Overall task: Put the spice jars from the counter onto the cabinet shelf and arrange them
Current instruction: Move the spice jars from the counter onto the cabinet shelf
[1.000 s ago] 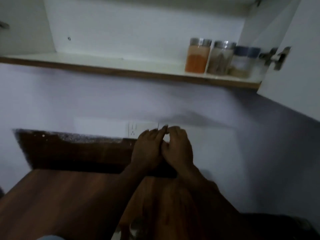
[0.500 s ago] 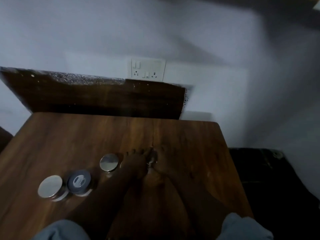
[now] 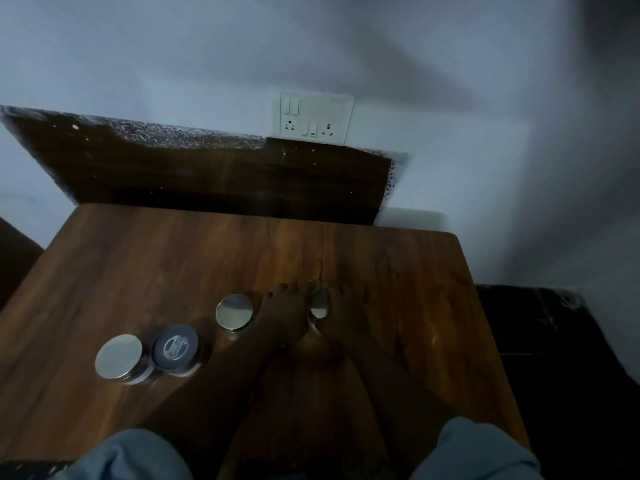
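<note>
Both hands, left hand (image 3: 285, 315) and right hand (image 3: 343, 320), wrapped round one spice jar (image 3: 319, 303) on the wooden counter (image 3: 138, 271)!

A pale wall (image 3: 173, 46) filled the top of the view, the counter ran out beneath it, and a dark backsplash panel (image 3: 207, 174) stood along its far edge. Grey-blue sleeves (image 3: 131, 455) came in from the bottom. A white socket plate (image 3: 313, 116) sat on the wall just above the panel. At mid-counter the fingers of each hand curled round one side of the upright jar, and only its silver lid showed between them. To the left three more stood on the counter: a second silver-lidded jar (image 3: 234, 311) just beside the left hand, then a dark-lidded jar (image 3: 175, 348) touching the leftmost silver-lidded jar (image 3: 118, 356).
</note>
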Tool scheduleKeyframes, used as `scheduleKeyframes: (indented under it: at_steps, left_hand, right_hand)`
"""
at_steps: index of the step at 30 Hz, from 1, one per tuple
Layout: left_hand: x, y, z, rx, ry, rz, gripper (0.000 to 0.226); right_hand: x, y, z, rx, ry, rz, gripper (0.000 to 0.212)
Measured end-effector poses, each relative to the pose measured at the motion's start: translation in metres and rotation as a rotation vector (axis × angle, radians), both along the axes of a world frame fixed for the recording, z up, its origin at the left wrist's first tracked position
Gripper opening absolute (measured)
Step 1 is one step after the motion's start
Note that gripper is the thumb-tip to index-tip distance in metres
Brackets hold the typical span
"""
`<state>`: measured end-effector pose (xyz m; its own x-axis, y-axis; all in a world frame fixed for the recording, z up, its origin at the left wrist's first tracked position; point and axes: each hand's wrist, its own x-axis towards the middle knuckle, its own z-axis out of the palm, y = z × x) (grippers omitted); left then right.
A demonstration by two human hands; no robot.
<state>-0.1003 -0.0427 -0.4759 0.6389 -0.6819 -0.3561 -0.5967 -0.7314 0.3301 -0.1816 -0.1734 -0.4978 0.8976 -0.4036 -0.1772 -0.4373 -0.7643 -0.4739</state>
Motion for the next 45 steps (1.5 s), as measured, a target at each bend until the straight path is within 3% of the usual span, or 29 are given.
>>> scheduleKeyframes:
  at_steps: [5, 9, 12, 17, 20, 24, 27, 30, 37, 41, 45]
  left_hand:
    - [0.014, 0.007, 0.012, -0.144, 0.119, -0.005, 0.066]
    - [0.031, -0.004, 0.048, -0.332, 0.282, 0.050, 0.078]
    - [0.046, -0.019, 0.087, -0.528, 0.410, 0.040, 0.062]
    - [0.041, -0.047, 0.180, -0.993, 0.159, 0.278, 0.061]
    - [0.043, -0.063, 0.238, -1.094, 0.098, 0.230, 0.064]
    - [0.055, -0.071, 0.314, -1.211, 0.019, 0.210, 0.074]
    - [0.061, -0.078, 0.365, -1.279, -0.061, 0.167, 0.065]
    - [0.070, -0.087, 0.410, -1.330, -0.082, 0.057, 0.053]
    - [0.122, -0.102, 0.475, -1.275, 0.075, -0.019, 0.066]
    - [0.139, -0.128, 0.489, -1.208, -0.296, 0.146, 0.077]
    - [0.148, -0.158, 0.497, -1.142, -0.350, 0.228, 0.091]
  right_hand:
    - [0.000, -0.013, 0.025, 0.283, -0.113, 0.012, 0.075]
    - [0.002, -0.033, 0.066, 0.474, -0.320, 0.011, 0.079]
    - [0.006, -0.042, 0.106, 0.607, -0.532, -0.118, 0.074]
    - [0.014, -0.041, 0.188, 0.527, -0.932, -0.304, 0.033]
    - [0.017, -0.050, 0.240, 0.479, -1.062, -0.237, 0.036]
    - [0.029, -0.067, 0.316, 0.347, -1.085, -0.055, 0.060]
    - [0.040, -0.073, 0.364, 0.303, -1.112, 0.025, 0.076]
    - [0.054, -0.082, 0.409, 0.307, -1.171, 0.047, 0.075]
    - [0.098, -0.135, 0.475, 0.485, -1.062, 0.173, 0.078]
    - [0.123, -0.147, 0.499, 0.252, -0.952, 0.180, 0.069]
    - [0.151, -0.157, 0.515, -0.035, -0.916, 0.134, 0.058]
